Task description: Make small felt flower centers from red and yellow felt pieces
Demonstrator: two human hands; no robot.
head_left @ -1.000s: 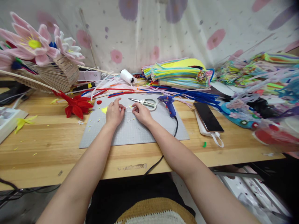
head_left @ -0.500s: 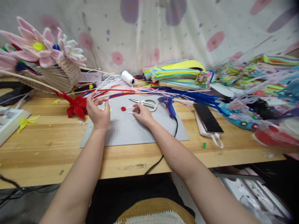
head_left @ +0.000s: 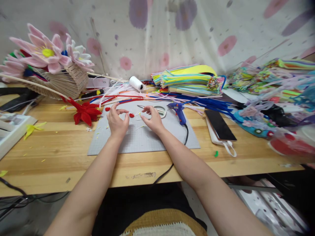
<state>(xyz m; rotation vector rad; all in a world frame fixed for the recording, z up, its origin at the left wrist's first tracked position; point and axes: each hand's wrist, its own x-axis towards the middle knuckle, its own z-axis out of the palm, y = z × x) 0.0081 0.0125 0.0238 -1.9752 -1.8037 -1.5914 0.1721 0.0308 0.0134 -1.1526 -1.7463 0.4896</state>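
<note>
Find red disc just right of left grip, nearer it than right grip; note both spread.

The head camera looks forward and down over the hands, seemingly quite close

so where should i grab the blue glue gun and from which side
By the handle, probably with the right hand, from the near right. The glue gun lies on the grey mat, nozzle pointing left and handle slanting toward the person, so that approach should avoid the nozzle; mind the black cord at the handle's end.
</note>
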